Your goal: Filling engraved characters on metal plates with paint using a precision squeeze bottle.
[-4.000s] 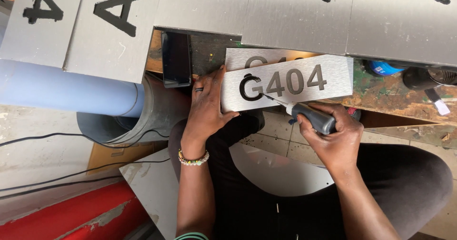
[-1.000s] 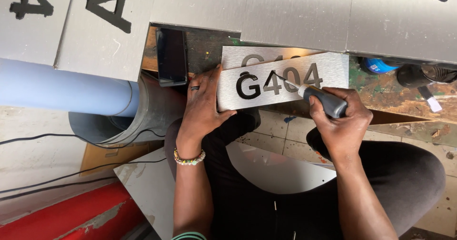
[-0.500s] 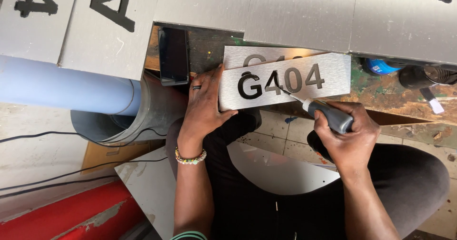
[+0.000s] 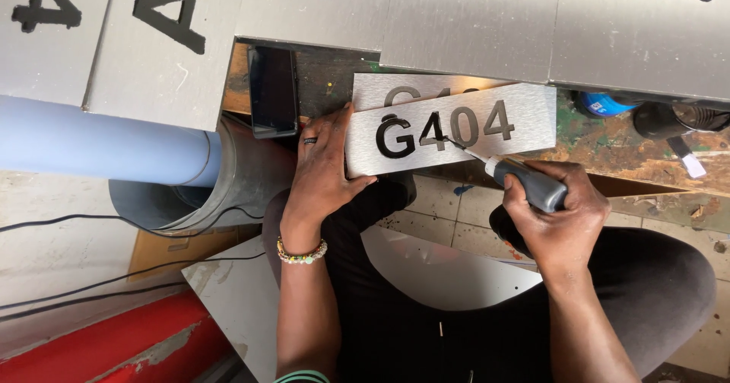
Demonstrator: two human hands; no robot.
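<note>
Head view, left hand: the left hand (image 4: 323,163) is pressing flat, fingers spread, on the left end of the rectangular brushed-metal sign plate with recessed characters (image 4: 525,113), steadying it rather than closing around it.
Head view, left wrist: a beaded bracelet (image 4: 302,252) is sitting on the wrist, and a dark ring is showing on one finger.
Head view, right hand: the right hand (image 4: 559,212) is clenching around the dark grey applicator bottle with a thin pointed nozzle (image 4: 532,184).
Head view, nozzle: the tip is touching the plate at the second character, where black fill is partly covering the recess.
Head view, plate position: the plate is lying slightly tilted at the near edge of the worn wooden desk (image 4: 646,163), above the person's lap, overlapping a second similar grey plate (image 4: 380,88) just behind it.
Head view, plate condition: the first character is showing full black; the last two are showing grey.
Head view, surroundings left: a dark phone (image 4: 272,90) is standing just beside the left hand, near a pale blue pipe (image 4: 99,144).
Head view, surroundings above: large brushed-metal sheets with black characters (image 4: 456,18) are covering the upper area.
Head view, surroundings right: a blue-capped container (image 4: 601,103) is lying well apart from the right hand.
</note>
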